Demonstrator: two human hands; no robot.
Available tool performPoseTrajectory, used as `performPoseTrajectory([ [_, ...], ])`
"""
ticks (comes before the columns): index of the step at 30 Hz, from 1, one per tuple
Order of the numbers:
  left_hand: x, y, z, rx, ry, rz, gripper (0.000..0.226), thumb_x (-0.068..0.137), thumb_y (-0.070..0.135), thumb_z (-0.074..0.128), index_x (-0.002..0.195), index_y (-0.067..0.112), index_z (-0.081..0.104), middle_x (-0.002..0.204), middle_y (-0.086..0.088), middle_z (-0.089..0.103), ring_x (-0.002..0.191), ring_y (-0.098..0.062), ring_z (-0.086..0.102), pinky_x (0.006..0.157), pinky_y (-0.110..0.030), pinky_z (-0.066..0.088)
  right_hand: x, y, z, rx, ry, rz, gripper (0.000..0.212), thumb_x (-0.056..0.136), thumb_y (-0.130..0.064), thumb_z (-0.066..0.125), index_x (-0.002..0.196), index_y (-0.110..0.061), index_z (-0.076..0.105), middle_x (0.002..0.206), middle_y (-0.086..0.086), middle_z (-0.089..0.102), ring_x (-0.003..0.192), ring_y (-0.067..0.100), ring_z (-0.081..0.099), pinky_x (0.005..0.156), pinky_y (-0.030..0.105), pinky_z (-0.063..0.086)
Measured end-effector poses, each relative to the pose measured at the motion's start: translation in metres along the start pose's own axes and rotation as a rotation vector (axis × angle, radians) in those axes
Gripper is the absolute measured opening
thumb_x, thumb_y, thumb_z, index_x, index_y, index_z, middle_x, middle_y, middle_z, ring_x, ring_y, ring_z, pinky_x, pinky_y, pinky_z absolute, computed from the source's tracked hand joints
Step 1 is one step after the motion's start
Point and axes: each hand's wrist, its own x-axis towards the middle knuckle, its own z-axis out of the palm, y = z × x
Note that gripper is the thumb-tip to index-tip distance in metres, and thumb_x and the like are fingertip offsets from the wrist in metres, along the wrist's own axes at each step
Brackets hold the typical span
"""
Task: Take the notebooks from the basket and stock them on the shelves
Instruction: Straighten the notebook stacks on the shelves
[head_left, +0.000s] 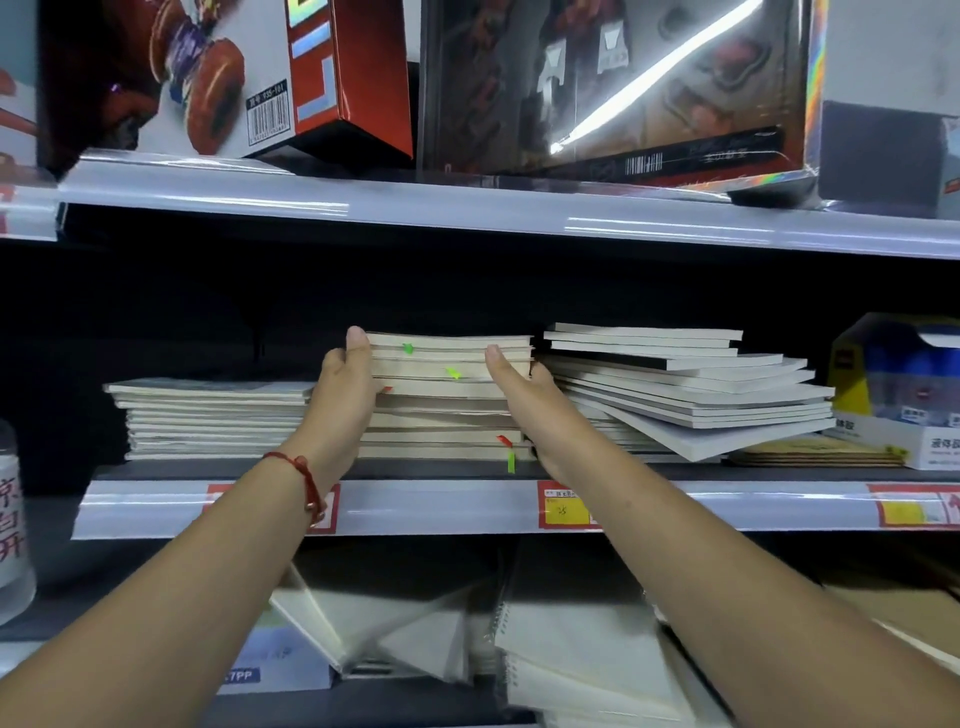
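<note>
Notebooks (447, 395) sit in a middle stack on the shelf (447, 506), between a neat pile on the left and a slumped one on the right. Left hand (349, 379) and right hand (511, 387) flank the stack's upper part — each grip flat, fingers straight, pressing inward, likely to square the edges so nothing slides.
</note>
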Motion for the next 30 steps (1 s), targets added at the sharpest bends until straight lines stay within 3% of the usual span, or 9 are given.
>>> performPoseTrajectory([
  [4,-0.022,-0.006,-0.02,0.236,-0.114,0.373,0.071,0.098,0.05,0.051,0.157,0.033,0.014,0.162,0.005,0.025,0.145,-0.016,0.03,0.117,-0.039,0.029,-0.012,-0.001,-0.022,-0.358,-0.017,-0.215,0.04,0.103,-0.043,0.044,0.14,-0.027,0.047,0.121,-0.016,0.051,0.101,0.007,0.056,0.081,0.024,0.046],
  [7,-0.03,-0.004,-0.03,0.442,-0.079,0.556,0.086,0.093,0.048,0.061,0.156,0.039,0.003,0.166,0.007,0.01,0.148,-0.019,0.025,0.118,-0.046,0.031,-0.004,0.006,-0.032,-0.449,0.045,-0.352,0.025,0.101,-0.027,0.053,0.124,-0.031,0.063,0.12,-0.012,0.066,0.106,0.008,0.061,0.085,0.024,0.047],
  [10,-0.016,-0.004,-0.033,0.677,-0.031,0.496,0.099,0.087,0.056,0.064,0.157,0.03,-0.001,0.154,-0.012,0.037,0.137,-0.03,0.042,0.109,-0.047,0.042,0.0,0.01,-0.034,-0.433,0.048,-0.354,0.032,0.099,-0.022,0.059,0.131,-0.025,0.061,0.13,-0.009,0.062,0.106,-0.001,0.056,0.076,0.007,0.037],
  [12,-0.007,-0.002,-0.033,0.813,-0.053,0.407,0.098,0.085,0.062,0.063,0.156,0.025,0.006,0.114,-0.007,0.062,0.101,-0.026,0.061,0.079,-0.04,0.053,0.0,0.009,-0.035,-0.393,0.049,-0.356,0.036,0.098,-0.019,0.061,0.134,-0.021,0.059,0.133,-0.007,0.061,0.116,0.003,0.057,0.08,0.006,0.036],
  [14,0.003,-0.001,-0.035,0.838,-0.09,0.344,0.081,0.082,0.067,0.062,0.14,0.021,0.03,0.091,0.004,0.063,0.076,-0.018,0.062,0.06,-0.034,0.05,0.002,0.01,-0.037,-0.385,0.05,-0.37,0.038,0.097,-0.018,0.061,0.135,-0.019,0.058,0.134,-0.006,0.062,0.121,0.003,0.055,0.08,0.006,0.035],
  [19,0.011,-0.003,-0.033,0.8,-0.083,0.345,0.059,0.077,0.07,0.065,0.108,0.025,0.042,0.087,0.007,0.062,0.077,-0.018,0.062,0.07,-0.04,0.056,0.012,0.015,-0.035,-0.477,0.121,-0.437,0.034,0.096,-0.018,0.063,0.13,-0.019,0.061,0.126,-0.005,0.067,0.099,-0.005,0.053,0.071,0.002,0.037],
  [23,0.006,-0.007,-0.027,0.861,-0.034,0.413,0.061,0.079,0.074,0.057,0.107,0.024,0.037,0.084,0.009,0.058,0.073,-0.02,0.055,0.079,-0.039,0.047,0.015,0.018,-0.033,-0.455,0.192,-0.424,0.034,0.096,-0.018,0.065,0.129,-0.017,0.061,0.121,-0.002,0.069,0.096,0.009,0.065,0.087,0.026,0.053],
  [27,0.004,-0.007,-0.027,0.849,-0.04,0.409,0.063,0.08,0.075,0.054,0.112,0.023,0.038,0.091,0.006,0.063,0.081,-0.024,0.059,0.089,-0.041,0.044,0.011,0.023,-0.031,-0.489,0.225,-0.456,0.028,0.097,-0.019,0.062,0.126,-0.018,0.063,0.101,-0.01,0.064,0.086,0.003,0.057,0.07,0.011,0.041],
  [30,0.0,-0.005,-0.03,0.873,-0.101,0.392,0.074,0.077,0.075,0.06,0.123,0.022,0.035,0.098,0.004,0.065,0.1,-0.029,0.063,0.097,-0.042,0.043,0.007,0.025,-0.031,-0.533,0.208,-0.451,0.032,0.098,-0.023,0.061,0.13,-0.021,0.059,0.105,-0.011,0.063,0.089,0.005,0.057,0.072,0.014,0.044],
])
